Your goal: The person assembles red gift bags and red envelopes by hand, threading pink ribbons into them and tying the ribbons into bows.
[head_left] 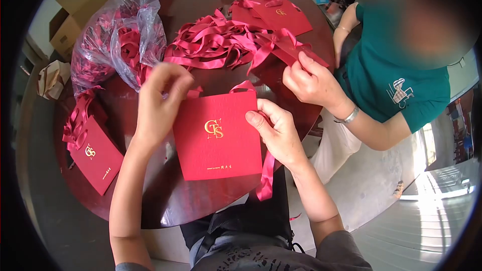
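Observation:
A red paper bag [218, 140] with gold letters faces up in front of me. My right hand [275, 129] grips its upper right edge, thumb on the front. A pink ribbon [267, 176] hangs below that hand along the bag's right side, and another ribbon loop [243, 86] rises from the top edge. My left hand [163, 98] is raised at the bag's upper left corner with its fingers bent and blurred; a short ribbon end [195, 92] shows beside them. Whether those fingers hold the ribbon is unclear.
Pink ribbons [216, 42] lie heaped mid-table, beside a clear plastic bag [118, 40] of ribbons. Red bags lie at the left [98, 158] and back [283, 15]. A co-worker's hand [311, 83] holds another red bag [290, 50] at the right. Cardboard boxes [93, 0] stand back left.

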Demonstrator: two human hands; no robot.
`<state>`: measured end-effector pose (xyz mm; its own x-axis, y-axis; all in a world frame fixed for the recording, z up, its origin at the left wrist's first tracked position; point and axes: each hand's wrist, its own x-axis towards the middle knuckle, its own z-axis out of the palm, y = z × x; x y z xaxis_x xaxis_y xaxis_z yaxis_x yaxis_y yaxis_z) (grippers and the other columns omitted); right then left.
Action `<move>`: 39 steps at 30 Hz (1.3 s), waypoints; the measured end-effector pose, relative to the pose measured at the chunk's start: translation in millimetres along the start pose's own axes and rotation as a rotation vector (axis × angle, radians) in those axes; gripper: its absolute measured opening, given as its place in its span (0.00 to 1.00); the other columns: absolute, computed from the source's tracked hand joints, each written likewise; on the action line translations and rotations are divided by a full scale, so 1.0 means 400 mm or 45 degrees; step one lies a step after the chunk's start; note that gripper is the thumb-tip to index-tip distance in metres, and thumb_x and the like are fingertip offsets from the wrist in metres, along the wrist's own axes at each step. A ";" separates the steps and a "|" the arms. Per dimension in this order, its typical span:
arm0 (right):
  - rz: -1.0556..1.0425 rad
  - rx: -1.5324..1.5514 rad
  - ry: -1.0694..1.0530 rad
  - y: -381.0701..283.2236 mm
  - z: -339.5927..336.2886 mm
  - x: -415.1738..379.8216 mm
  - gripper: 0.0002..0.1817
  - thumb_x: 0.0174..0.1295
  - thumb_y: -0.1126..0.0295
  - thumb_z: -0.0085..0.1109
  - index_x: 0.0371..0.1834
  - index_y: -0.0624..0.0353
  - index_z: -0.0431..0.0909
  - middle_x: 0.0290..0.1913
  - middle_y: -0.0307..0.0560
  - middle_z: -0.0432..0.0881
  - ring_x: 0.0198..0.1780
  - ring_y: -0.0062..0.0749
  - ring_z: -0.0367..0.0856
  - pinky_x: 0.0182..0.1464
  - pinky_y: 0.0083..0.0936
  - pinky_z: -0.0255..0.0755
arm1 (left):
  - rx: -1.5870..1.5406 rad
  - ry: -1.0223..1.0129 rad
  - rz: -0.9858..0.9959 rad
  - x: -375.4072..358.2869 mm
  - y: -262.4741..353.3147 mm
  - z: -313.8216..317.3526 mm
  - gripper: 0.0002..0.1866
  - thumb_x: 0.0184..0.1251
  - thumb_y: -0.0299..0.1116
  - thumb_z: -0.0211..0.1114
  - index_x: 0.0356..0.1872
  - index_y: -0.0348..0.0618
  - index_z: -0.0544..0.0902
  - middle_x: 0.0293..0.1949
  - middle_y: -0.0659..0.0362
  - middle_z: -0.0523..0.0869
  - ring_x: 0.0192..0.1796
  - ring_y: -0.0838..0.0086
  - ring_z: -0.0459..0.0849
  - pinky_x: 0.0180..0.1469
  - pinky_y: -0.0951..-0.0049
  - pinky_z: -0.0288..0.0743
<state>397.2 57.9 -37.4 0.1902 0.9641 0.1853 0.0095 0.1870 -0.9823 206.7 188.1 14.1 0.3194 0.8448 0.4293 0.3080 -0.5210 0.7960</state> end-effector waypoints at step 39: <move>-0.515 -1.117 0.154 -0.016 0.040 -0.026 0.28 0.48 0.85 0.56 0.58 0.67 0.74 0.40 0.50 0.74 0.38 0.43 0.76 0.40 0.33 0.74 | -0.447 -0.900 -0.690 0.035 0.027 0.076 0.10 0.60 0.20 0.61 0.42 0.33 0.84 0.36 0.61 0.86 0.39 0.81 0.82 0.46 0.80 0.75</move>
<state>379.7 49.8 -32.7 0.1107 0.8231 0.5570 0.8149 0.2457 -0.5249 241.8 190.6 15.6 0.7146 0.6316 -0.3006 0.3232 0.0830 0.9427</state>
